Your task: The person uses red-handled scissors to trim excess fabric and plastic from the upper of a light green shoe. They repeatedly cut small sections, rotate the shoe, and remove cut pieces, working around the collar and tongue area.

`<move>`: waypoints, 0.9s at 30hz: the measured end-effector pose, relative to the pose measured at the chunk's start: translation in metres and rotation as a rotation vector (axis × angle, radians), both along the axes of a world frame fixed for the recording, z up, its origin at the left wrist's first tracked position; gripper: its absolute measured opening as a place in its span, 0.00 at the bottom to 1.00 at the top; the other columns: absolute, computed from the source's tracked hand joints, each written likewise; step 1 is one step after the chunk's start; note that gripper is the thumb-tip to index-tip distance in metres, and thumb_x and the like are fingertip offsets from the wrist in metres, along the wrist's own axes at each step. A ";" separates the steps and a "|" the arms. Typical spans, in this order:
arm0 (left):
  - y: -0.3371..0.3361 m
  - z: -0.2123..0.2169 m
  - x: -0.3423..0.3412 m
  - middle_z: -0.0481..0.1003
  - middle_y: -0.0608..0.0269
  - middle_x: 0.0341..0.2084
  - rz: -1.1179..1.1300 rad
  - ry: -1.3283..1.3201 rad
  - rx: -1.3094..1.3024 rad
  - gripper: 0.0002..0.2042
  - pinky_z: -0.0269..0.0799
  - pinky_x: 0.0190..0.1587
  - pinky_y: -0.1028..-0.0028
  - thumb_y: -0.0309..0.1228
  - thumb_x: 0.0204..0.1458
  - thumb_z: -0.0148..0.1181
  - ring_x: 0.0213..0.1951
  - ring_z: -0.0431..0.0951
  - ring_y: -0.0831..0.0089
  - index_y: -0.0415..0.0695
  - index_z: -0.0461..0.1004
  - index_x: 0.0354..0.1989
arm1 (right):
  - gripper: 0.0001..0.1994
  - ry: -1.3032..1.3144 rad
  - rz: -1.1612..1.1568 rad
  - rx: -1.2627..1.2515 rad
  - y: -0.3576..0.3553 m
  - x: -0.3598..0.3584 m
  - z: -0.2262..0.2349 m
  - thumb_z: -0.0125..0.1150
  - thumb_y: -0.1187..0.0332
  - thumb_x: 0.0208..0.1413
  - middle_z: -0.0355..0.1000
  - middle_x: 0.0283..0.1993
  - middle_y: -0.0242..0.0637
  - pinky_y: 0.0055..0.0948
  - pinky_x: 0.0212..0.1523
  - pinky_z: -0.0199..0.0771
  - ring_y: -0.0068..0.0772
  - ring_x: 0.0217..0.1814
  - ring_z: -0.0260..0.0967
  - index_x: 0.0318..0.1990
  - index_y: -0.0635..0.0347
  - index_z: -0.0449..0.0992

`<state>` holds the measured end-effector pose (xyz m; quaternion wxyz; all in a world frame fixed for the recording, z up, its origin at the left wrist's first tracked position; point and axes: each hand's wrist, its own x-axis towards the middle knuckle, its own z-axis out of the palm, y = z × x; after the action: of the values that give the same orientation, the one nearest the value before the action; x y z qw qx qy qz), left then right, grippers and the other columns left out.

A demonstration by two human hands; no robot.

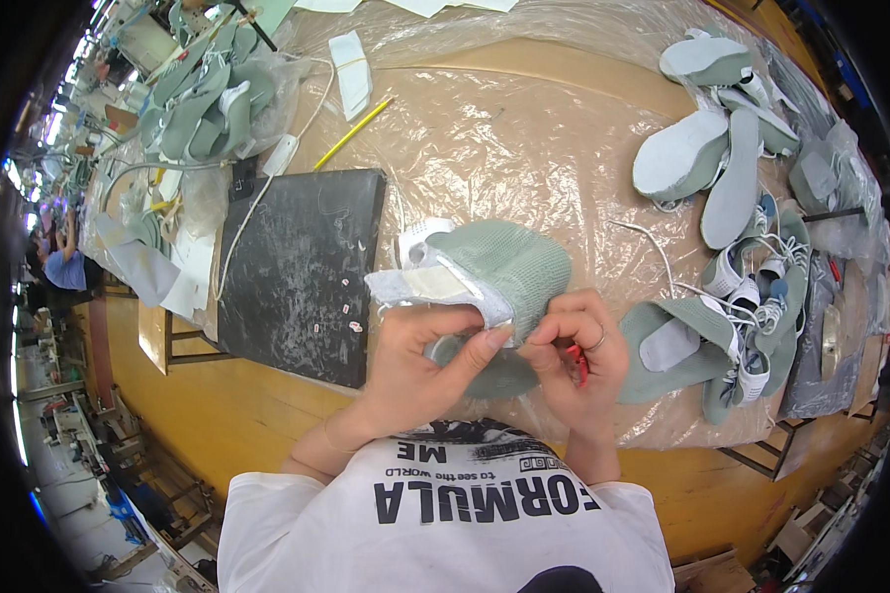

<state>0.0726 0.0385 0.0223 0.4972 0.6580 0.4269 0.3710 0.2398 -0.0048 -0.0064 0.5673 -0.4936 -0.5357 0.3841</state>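
A grey-green knit shoe upper (514, 259) with a pale lining is held up in front of my chest. My left hand (415, 364) is closed on its lined edge, thumb pressed near the opening. At the upper's right edge, the thumb and index finger of my right hand (581, 361) are pinched together; whether they grip a thread or the fabric is too small to tell. A small red tool (578, 366) is tucked into my right palm, its working end hidden by my fingers. More grey-green knit (489, 374) shows below the upper, behind my hands.
A dark board (302, 267) lies to the left. A yellow pencil-like stick (353, 133) rests beyond it. Grey-green uppers are heaped at far left (213, 104) and at right (682, 341). Pale soles (680, 153) lie far right. Clear plastic sheeting (485, 128) covers the table.
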 end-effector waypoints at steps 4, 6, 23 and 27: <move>0.003 -0.002 0.019 0.78 0.62 0.27 0.124 -0.159 -0.227 0.06 0.69 0.34 0.80 0.24 0.52 0.61 0.30 0.75 0.82 0.33 0.77 0.35 | 0.11 0.266 -0.090 0.033 0.000 0.014 -0.007 0.70 0.76 0.44 0.65 0.36 0.35 0.17 0.28 0.63 0.20 0.28 0.63 0.35 0.64 0.73; 0.007 -0.002 0.022 0.78 0.62 0.31 0.089 -0.240 -0.273 0.08 0.69 0.37 0.80 0.24 0.54 0.59 0.33 0.75 0.81 0.32 0.76 0.39 | 0.13 0.321 -0.207 0.103 -0.001 0.018 -0.006 0.70 0.72 0.46 0.64 0.37 0.35 0.17 0.27 0.62 0.19 0.28 0.61 0.38 0.63 0.73; 0.004 -0.002 0.001 0.77 0.57 0.37 0.186 -0.762 -0.479 0.10 0.74 0.45 0.74 0.27 0.57 0.55 0.39 0.77 0.75 0.33 0.71 0.43 | 0.21 -0.679 -0.411 0.274 -0.009 -0.042 0.009 0.65 0.70 0.51 0.60 0.42 0.38 0.23 0.33 0.64 0.29 0.35 0.62 0.53 0.63 0.73; 0.000 -0.003 -0.007 0.77 0.57 0.37 0.210 -0.787 -0.405 0.10 0.73 0.46 0.74 0.26 0.57 0.55 0.39 0.77 0.75 0.33 0.71 0.44 | 0.20 -0.636 -0.420 0.298 -0.002 -0.052 0.010 0.65 0.72 0.50 0.61 0.41 0.37 0.23 0.33 0.64 0.29 0.35 0.63 0.52 0.64 0.74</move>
<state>0.0654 0.0382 0.0194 0.7001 0.3094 0.3336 0.5503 0.1879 -0.0067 0.0039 0.5049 -0.5989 -0.6216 0.0064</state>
